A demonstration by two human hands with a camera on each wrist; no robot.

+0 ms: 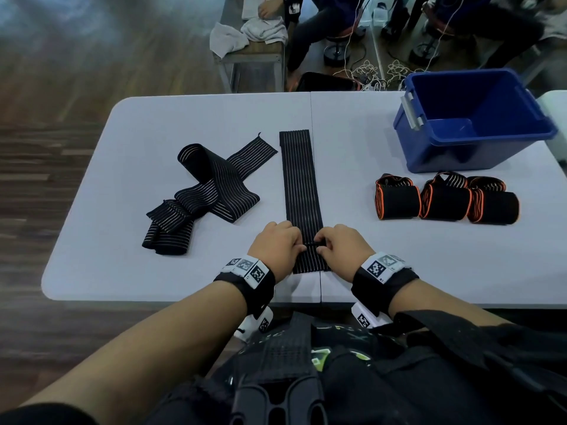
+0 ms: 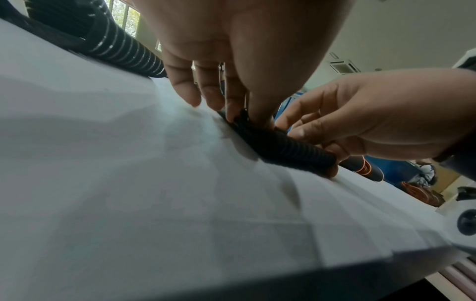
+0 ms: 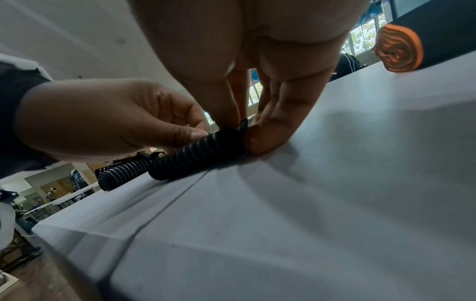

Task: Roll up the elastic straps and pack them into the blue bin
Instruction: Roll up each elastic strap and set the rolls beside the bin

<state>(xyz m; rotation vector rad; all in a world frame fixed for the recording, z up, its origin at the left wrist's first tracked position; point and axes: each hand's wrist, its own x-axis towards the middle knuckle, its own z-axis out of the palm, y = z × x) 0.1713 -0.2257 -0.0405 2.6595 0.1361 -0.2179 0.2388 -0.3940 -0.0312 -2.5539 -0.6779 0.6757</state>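
From the head view, three rolled straps (image 1: 446, 199) are seen beside the empty blue bin (image 1: 472, 118); a tangled strap (image 1: 202, 191) lies left, unrolled. The flat strap (image 1: 302, 191) on the table (image 1: 153, 118) is pinched at its near end by left hand (image 1: 276, 245) and right hand (image 1: 343, 245). In the left wrist view, curled fingers (image 2: 231, 97) are pressed on the started roll (image 2: 283, 146). In the right wrist view, the roll's right end is gripped by thumb and fingers (image 3: 268, 130).

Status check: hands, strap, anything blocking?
Both hands, left and right, pinching the strap at its near end. Roll barely started. Bin empty. Nothing blocking.
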